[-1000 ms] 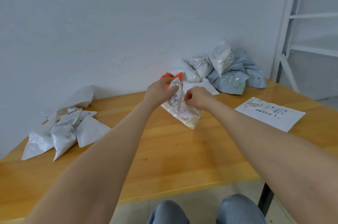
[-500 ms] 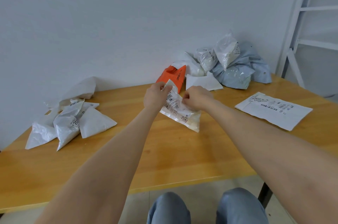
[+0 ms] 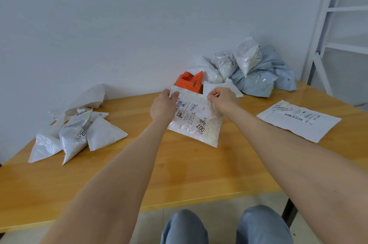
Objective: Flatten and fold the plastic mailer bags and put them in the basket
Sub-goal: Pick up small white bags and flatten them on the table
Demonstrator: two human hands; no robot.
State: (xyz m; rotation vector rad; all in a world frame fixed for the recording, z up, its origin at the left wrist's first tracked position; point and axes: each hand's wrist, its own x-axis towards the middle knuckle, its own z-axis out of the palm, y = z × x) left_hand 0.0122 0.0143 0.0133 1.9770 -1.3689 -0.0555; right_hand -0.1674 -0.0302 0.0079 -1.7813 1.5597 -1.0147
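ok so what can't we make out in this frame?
Head view:
- basket: nowhere in frame.
- top corners of the mailer bag: covered by the left hand and right hand.
- orange bag: bottom hidden behind the mailer bag.
- label small print: too small.
- white rack: cut by right edge.

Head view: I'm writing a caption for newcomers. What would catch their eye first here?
In the centre, the left hand and the right hand pinch the top corners of a crinkled white mailer with a black-printed label. Just behind it an orange bag stands out, beside a heap of crumpled bags at the back right. At the far left lie folded white triangles.
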